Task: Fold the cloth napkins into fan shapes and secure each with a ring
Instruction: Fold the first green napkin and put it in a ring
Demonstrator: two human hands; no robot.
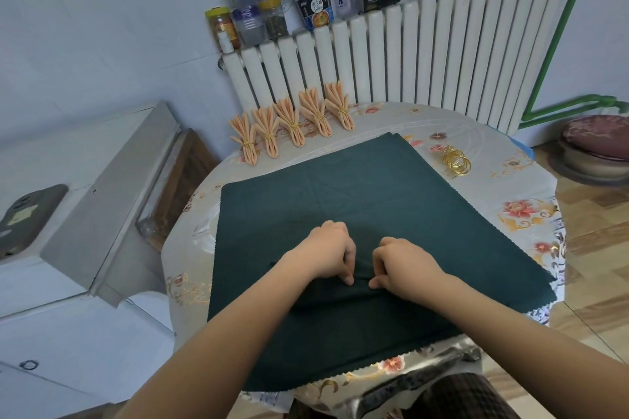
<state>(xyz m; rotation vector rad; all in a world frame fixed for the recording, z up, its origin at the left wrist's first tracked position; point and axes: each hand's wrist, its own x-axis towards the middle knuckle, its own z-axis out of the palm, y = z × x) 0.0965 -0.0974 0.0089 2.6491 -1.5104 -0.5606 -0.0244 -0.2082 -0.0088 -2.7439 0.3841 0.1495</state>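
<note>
A dark green cloth napkin (357, 187) lies spread over the round table, its near edge hanging toward me. My left hand (328, 250) and my right hand (403, 265) sit side by side at the napkin's near middle, fingers curled down and pinching a raised pleat of the green cloth between them. Several gold rings (456, 160) lie in a loose pile on the table to the right of the napkin. Several peach napkins (289, 122), each folded into a fan and bound with a gold ring, stand in a row at the table's far left edge.
The table (524, 214) wears a glossy floral cover. A white radiator (408, 54) runs behind it, with jars, bottles and boxes on top. A white cabinet (85, 214) stands close on the left. A cushioned stool (595, 146) sits on the wooden floor at right.
</note>
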